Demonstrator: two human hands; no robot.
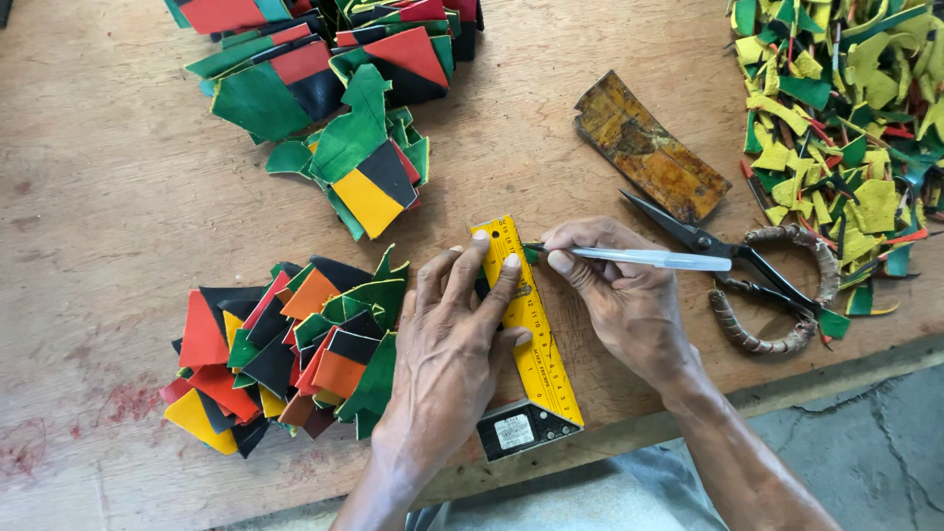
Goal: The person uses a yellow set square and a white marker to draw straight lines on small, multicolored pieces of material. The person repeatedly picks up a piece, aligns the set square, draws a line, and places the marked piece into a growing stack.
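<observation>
My left hand [447, 349] presses flat on a yellow try-square ruler [536, 339] that lies on the wooden table, with a small green piece [531, 255] showing at the ruler's edge. My right hand [619, 295] grips a white pen [659, 259], its tip touching the ruler's right edge near the top. A pile of red, orange, green, black and yellow cut pieces [280, 344] lies just left of my left hand.
More stacked coloured pieces [334, 88] sit at the top middle. Large black scissors with wrapped handles [757, 285] lie right of my right hand. A worn brown slab [649, 146] and a heap of yellow-green scraps [846, 118] are at upper right. The table edge [688, 413] runs below.
</observation>
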